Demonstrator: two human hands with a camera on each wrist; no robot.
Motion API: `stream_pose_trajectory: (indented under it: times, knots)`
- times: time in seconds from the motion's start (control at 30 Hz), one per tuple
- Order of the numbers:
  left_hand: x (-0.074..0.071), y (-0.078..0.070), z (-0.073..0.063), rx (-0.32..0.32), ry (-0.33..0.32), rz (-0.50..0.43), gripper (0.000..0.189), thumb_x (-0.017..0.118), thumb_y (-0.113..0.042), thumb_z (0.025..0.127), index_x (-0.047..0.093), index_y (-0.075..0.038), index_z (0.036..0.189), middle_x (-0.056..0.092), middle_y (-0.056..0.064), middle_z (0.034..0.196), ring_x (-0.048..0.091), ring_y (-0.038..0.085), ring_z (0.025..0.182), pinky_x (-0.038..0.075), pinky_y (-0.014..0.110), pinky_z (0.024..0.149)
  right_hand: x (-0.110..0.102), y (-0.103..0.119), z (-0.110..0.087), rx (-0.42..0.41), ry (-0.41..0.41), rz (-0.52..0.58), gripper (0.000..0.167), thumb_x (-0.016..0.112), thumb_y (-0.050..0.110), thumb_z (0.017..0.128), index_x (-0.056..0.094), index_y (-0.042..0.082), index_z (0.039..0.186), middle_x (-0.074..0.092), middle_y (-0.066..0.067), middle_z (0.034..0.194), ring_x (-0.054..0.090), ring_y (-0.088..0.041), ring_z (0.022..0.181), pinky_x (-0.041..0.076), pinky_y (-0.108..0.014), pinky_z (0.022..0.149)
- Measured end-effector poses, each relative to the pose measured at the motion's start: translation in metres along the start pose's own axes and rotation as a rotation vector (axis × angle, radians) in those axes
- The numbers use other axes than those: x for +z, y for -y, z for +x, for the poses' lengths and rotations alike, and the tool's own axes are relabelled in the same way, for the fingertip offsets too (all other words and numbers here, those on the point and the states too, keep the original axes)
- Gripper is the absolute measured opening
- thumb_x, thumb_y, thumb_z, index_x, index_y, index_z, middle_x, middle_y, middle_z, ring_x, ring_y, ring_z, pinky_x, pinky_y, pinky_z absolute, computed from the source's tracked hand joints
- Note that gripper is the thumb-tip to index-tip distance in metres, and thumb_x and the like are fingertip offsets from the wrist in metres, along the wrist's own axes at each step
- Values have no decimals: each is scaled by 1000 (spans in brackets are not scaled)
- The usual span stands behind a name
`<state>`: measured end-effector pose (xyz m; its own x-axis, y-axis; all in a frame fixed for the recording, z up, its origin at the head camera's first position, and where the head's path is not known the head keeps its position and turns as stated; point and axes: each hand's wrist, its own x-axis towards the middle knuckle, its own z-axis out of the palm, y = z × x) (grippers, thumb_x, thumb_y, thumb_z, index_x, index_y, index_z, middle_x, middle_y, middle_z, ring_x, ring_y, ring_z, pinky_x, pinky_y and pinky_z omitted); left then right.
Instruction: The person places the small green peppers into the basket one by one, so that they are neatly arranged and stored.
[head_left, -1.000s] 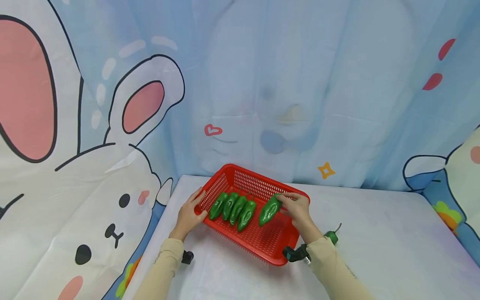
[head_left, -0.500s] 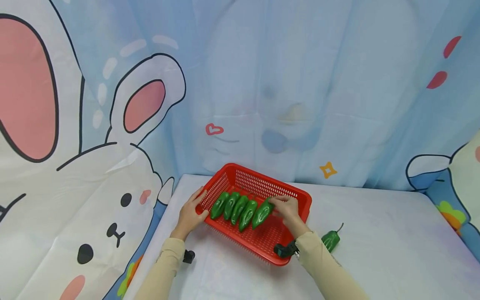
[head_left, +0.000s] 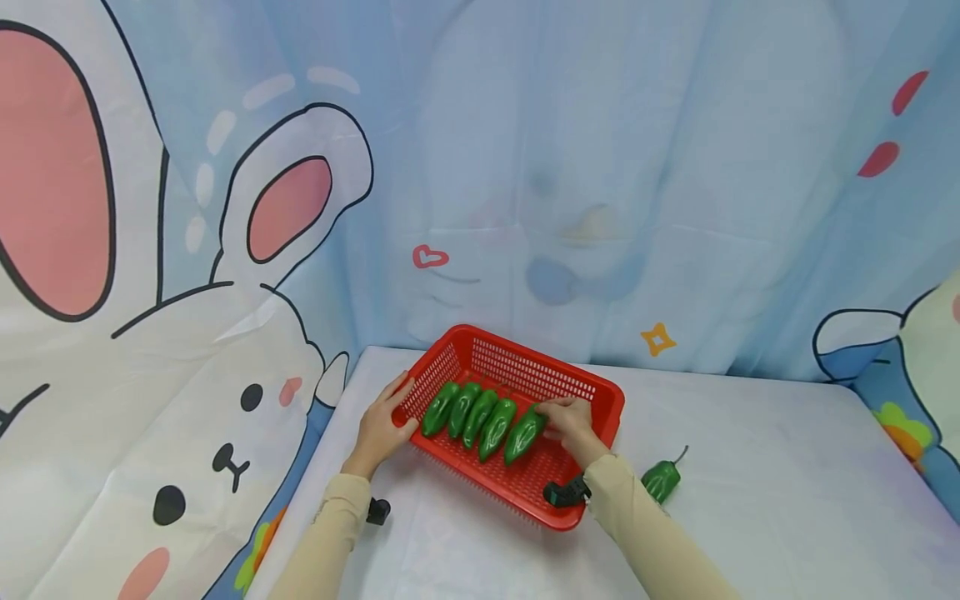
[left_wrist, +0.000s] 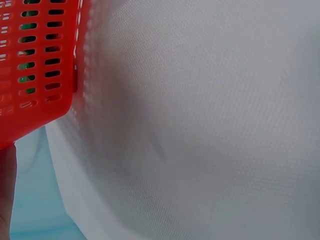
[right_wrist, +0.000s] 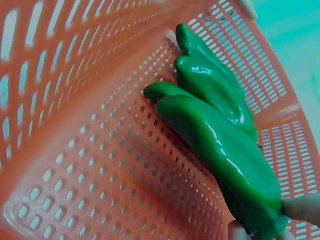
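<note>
A red plastic basket (head_left: 536, 492) with slotted walls sits on the white table, several green peppers (head_left: 467, 412) lined up side by side in its left half. My right hand (head_left: 572, 423) reaches inside and pinches the stem end of the rightmost pepper (head_left: 523, 437). In the right wrist view, that pepper (right_wrist: 220, 150) lies in front of the others, its stem end between thumb and fingers. My left hand (head_left: 381, 433) grips the basket's left corner, thumb and fingers spread along the rim. Only a bit of that hand (left_wrist: 6, 185) shows in the left wrist view.
Another green pepper (head_left: 662, 480) lies on the white table (head_left: 787, 483) right of the basket, partly behind my right sleeve. A printed cloth curtain (head_left: 487, 167) hangs along the back and left of the table.
My right hand has moved left and slightly down with the pepper, bringing it alongside the row in the basket. The left hand stays at the basket's corner.
</note>
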<state>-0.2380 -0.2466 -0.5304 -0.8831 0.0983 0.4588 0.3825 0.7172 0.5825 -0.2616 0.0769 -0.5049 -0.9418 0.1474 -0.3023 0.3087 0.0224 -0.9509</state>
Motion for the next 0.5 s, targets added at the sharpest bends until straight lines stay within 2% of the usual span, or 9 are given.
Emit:
stream_pose_trajectory:
  times: [0.2, 0.37, 0.5]
  knots:
    - [-2, 1, 0, -2, 2, 9, 66, 65, -12, 79, 52, -6, 143, 44, 6, 152, 46, 29, 135, 45, 53, 101, 3, -2, 5, 24, 3, -39, 19, 66, 3, 87, 57, -7, 101, 54, -21, 112, 62, -16, 69, 59, -41, 68]
    - [-1, 2, 0, 1, -7, 4, 66, 66, -10, 78, 52, -5, 143, 45, 8, 152, 46, 30, 135, 45, 54, 100, 7, -2, 8, 20, -10, -71, 14, 67, 1, 85, 60, -6, 94, 60, -17, 97, 63, -17, 68, 59, -45, 72]
    - [0, 1, 0, 4, 2, 1, 67, 67, -10, 78, 52, -6, 143, 44, 8, 152, 46, 30, 135, 45, 53, 100, 10, -2, 10, 33, -17, -62, 11, 66, -3, 83, 56, -4, 88, 60, -14, 87, 65, -19, 67, 59, -44, 71]
